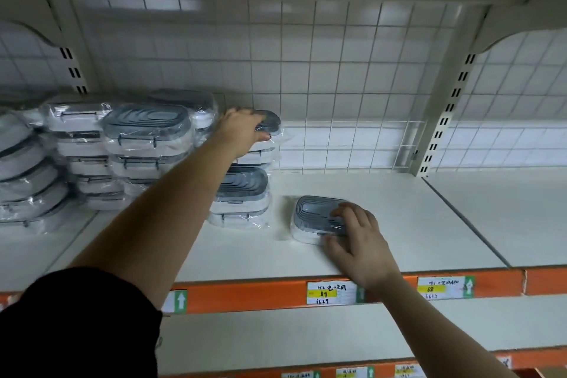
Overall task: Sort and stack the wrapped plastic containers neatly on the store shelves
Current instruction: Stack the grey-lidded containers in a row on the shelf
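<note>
My right fingers (pixel 345 213) are spread a little and draped over the grey lid of the lone container (pixel 313 215), with the thumb tucked against its near edge. So my right hand (pixel 359 238) has a loose grip on it from above. It sits flat on the shelf (pixel 399 218) in its plastic wrap, just beside the short front stack (pixel 242 202), and as far as I can tell there's a gap between them.

My left fingers (pixel 245 115) curl over the top container (pixel 271 121) of the taller back stack (pixel 260 153), thumb on its front edge. That means my left hand (pixel 241 130) is clamped on that one. That pile stands right up against the wire grid (pixel 337 70) at the rear. Further left there's a whole crowd of wrapped stacks (pixel 147 138), and a few of them look kinda wonky.

My guess is I'm mid-stacking here: left hand squares up the back pile, right hand is about to grab the loose one.

For the next move I'd want a firmer pinch first, since that wrap looks slippery. Then lift it straight up and set it square on the front stack, lid facing up like the others. The front pile looks easy to nudge, so I'd go gently.
</note>
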Tool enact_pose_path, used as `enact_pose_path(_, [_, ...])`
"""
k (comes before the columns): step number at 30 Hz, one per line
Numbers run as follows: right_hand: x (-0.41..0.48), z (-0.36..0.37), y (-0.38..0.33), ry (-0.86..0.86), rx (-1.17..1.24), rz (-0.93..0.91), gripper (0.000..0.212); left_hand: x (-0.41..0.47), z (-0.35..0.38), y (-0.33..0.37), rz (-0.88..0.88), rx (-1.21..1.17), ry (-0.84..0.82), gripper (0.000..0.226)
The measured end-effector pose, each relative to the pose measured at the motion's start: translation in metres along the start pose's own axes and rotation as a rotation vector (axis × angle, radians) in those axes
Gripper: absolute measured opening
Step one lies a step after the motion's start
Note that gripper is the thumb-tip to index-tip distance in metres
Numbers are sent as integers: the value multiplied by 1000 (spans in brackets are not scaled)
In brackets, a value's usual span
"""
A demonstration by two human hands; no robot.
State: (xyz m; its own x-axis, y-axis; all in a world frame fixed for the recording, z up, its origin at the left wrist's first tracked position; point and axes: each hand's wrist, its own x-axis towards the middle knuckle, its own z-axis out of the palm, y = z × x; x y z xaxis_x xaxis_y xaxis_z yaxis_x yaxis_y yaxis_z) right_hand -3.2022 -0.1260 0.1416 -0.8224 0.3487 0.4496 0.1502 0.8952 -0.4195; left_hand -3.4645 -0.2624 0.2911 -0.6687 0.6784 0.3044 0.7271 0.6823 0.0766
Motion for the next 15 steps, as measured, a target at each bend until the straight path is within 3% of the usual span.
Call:
enact_pose_path(10, [1, 0, 1, 1, 13, 7, 52, 12, 2, -7, 28, -122, 93, 36])
enact_pose_path(13, [1, 1, 2, -1, 6, 2, 53, 6, 9, -8, 121, -186, 146, 37])
enact_pose_path(15, [1, 1, 2, 1, 8, -1, 53, 3, 15, -12, 80, -257, 189, 42])
